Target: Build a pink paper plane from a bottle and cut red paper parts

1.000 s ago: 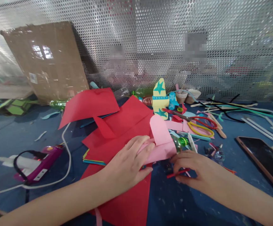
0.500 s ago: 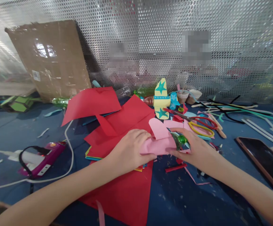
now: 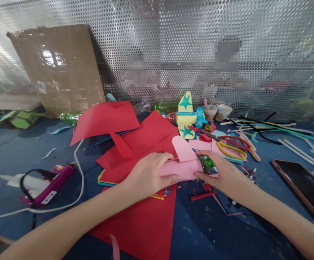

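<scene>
The right hand [image 3: 218, 169] has gone from the red strip [image 3: 203, 195] to the green bottle [image 3: 206, 165], now held at both ends; the left hand [image 3: 151, 171] grips its pink wrap [image 3: 183, 169] partly over the red sheets [image 3: 146, 227], perhaps clear of the worktop [image 3: 200, 231].

Between the left hand [image 3: 149, 174] and the right hand [image 3: 219, 169], smooth, dull pink paper [image 3: 182, 169] wraps a shiny, see-through bottle [image 3: 209, 163] that looks like plastic. Past the right hand, the scissors [image 3: 218, 137] have metal blades and smooth, plastic-looking handles. Past the left hand, the cardboard [image 3: 61, 72] looks shiny, and the metal wall [image 3: 173, 39] beyond is full of little holes.
</scene>
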A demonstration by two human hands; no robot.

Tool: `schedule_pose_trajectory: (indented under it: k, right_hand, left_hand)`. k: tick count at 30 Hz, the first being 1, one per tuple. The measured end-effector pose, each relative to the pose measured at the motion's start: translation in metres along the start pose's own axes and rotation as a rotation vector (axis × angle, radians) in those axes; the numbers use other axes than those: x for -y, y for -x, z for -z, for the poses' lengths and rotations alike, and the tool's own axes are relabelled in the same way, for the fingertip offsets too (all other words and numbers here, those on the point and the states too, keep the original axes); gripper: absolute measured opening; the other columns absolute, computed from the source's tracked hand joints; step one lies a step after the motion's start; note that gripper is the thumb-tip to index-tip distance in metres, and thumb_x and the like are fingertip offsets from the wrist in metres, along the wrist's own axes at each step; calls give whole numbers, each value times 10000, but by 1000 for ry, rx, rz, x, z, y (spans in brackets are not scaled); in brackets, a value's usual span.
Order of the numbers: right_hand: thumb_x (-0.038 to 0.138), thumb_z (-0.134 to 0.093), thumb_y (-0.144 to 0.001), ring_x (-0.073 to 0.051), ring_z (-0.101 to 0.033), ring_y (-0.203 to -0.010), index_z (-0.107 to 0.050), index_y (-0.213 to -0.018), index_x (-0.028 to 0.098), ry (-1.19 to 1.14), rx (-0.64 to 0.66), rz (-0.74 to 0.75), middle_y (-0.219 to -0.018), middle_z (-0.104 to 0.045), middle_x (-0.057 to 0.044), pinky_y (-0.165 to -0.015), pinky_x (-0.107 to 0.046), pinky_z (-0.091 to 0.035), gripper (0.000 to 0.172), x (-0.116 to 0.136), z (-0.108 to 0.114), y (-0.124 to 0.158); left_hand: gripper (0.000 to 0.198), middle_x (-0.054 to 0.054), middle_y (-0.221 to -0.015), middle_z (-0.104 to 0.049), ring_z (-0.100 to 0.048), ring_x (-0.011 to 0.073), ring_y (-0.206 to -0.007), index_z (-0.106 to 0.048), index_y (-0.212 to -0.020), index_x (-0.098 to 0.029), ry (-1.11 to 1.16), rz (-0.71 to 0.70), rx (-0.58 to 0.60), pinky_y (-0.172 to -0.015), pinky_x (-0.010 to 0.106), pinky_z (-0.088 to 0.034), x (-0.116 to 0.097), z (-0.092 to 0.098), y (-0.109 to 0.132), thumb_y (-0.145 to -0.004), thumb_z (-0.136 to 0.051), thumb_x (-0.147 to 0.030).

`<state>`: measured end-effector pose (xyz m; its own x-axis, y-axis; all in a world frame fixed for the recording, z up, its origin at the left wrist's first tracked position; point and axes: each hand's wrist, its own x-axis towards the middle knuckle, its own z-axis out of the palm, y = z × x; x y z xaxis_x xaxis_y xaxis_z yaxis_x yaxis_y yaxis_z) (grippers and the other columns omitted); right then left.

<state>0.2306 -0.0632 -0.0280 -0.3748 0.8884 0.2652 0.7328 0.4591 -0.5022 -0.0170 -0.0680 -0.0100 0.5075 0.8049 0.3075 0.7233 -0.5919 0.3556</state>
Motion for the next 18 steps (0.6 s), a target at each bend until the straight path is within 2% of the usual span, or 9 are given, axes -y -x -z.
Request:
schedule_pose_trajectory:
  k: [5, 10, 14, 18]
  right_hand:
    - [401, -583, -836, -288, -576, -1140, -464, -1172, 229, -27, -14, -3, -1213, -613, -110, -924, -470, -494, 396, 3, 0, -1]
    - [463, -516, -894, -283, -554, -1168, -462, -1244, 234, -84, -18, 15, -1248, -590, -117, -906, -445, -509, 422, 7, 0, -1]
    - [360, -462, -943, -250, -530, -1194, -463, -1279, 290, -85, -11, 74, -1264, -584, -74, -960, -447, -466, 343, 10, 0, -1]
    - [309, -443, -960, -240, -499, -1222, -529, -1218, 290, -73, 15, 95, -1254, -598, -66, -1012, -462, -418, 273, 13, 1, -1]
  left_hand:
    - [426, 136, -1128, -671, -638, 286, -1008, -553, -1126, -132, -57, -50, -12, -841, 431, -528, -1, 1, 1, -884, -526, -481]
    - [294, 108, -1078, -685, -647, 262, -972, -527, -1123, -151, -118, -135, -67, -812, 410, -544, -8, 0, -5, -895, -539, -335]
    - [238, 110, -1084, -689, -647, 238, -988, -543, -1122, -123, -111, -217, -116, -856, 383, -540, -11, -3, -9, -898, -539, -206]
    - [192, 94, -1046, -708, -667, 214, -953, -594, -1071, -136, -33, -196, -119, -848, 354, -546, -8, -6, -11, -910, -543, -227]
